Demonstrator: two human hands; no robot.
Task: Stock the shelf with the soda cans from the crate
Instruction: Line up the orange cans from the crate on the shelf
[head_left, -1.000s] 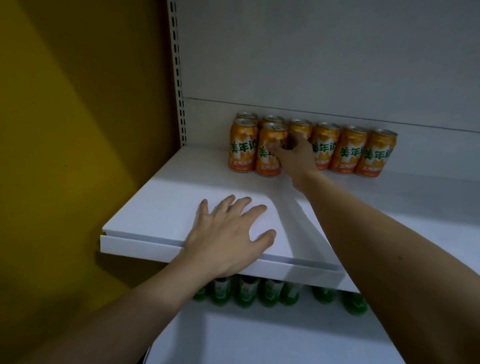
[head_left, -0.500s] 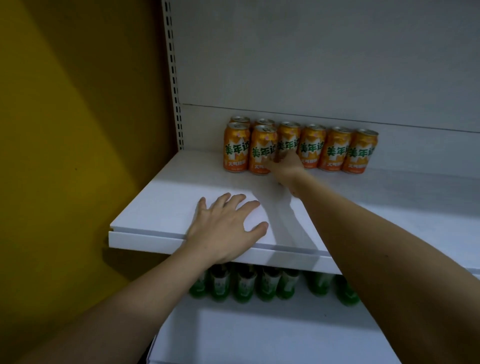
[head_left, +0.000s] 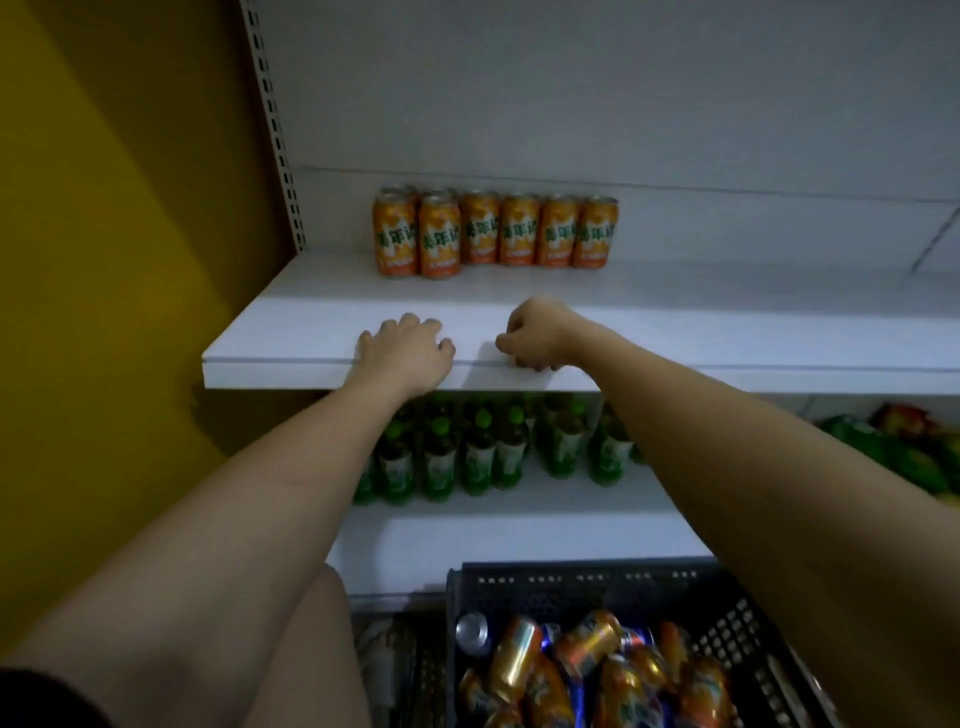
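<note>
Orange soda cans (head_left: 496, 231) stood upright in a row at the back of the white shelf (head_left: 311, 332), upper centre of the frame, two more in front at the row's left end. At the shelf's front edge the left hand (head_left: 408, 353) lay flat with fingers spread, gripping nothing — the right hand (head_left: 532, 335) just beside it had its fingers curled under, also empty. At the bottom right, the dark crate (head_left: 571, 587) held more cans lying jumbled — green bottles (head_left: 483, 452) lined the lower shelf.
</note>
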